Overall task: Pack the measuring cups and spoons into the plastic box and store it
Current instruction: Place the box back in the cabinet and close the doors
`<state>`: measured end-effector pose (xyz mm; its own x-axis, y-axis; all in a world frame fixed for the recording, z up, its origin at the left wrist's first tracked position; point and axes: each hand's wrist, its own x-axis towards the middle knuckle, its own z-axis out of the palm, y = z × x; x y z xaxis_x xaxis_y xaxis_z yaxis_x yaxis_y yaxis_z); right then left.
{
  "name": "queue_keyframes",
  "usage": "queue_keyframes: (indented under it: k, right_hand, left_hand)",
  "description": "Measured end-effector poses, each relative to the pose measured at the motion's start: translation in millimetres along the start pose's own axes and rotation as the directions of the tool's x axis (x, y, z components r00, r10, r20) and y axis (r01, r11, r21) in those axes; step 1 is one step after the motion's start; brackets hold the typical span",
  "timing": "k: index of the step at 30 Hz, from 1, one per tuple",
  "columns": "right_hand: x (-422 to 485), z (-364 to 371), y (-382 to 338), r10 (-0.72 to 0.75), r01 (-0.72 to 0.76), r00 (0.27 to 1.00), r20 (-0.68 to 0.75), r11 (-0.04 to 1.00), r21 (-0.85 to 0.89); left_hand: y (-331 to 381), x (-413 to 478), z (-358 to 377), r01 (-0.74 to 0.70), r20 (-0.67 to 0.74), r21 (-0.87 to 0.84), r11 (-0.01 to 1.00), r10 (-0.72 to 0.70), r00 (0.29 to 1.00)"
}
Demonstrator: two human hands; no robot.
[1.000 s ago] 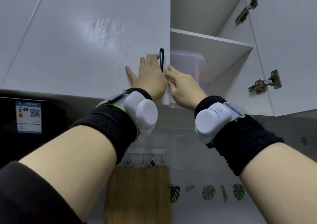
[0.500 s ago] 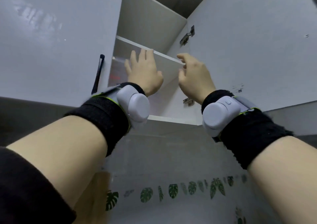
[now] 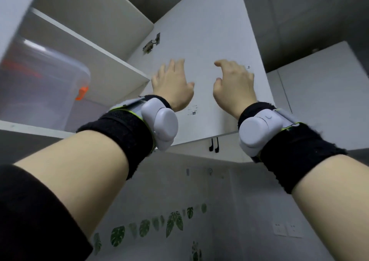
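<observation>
Both hands are reaching up at the open cabinet door (image 3: 209,41), so closing it looks like what's coming. The right hand (image 3: 233,87) is sitting nearer the door's free edge, fingers apart and loosely curled, holding nothing. The left hand (image 3: 171,87) has fingers spread, also empty. Farther back and off to the left, the plastic box (image 3: 40,87) is sitting on the cabinet's lower shelf (image 3: 30,128), translucent and blurry, with an orange latch (image 3: 81,93).
</observation>
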<state>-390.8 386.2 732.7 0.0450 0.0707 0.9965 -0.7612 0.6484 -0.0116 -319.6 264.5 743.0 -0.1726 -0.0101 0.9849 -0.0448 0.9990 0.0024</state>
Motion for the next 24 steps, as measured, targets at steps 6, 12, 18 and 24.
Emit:
queue_keyframes:
  k: [6,12,18,24]
  right_hand:
    - [0,-21,42,0.072,-0.078,0.997,-0.034,0.975,-0.207]
    - [-6,-36,58,0.291,-0.282,0.951,0.106,0.955,-0.095]
    - [-4,-46,56,0.355,-0.361,0.925,0.135,0.932,0.026]
    - [5,-53,37,0.396,-0.395,0.918,0.021,0.910,0.122]
  left_hand:
    - [37,0,31,-0.054,0.089,-0.122,0.991,0.065,0.994]
    - [55,-8,50,-0.077,0.247,-0.236,0.969,0.136,0.959]
    - [59,-10,54,-0.126,0.269,-0.283,0.951,0.205,0.941]
    - [52,-3,41,-0.154,0.236,-0.365,0.918,0.251,0.939]
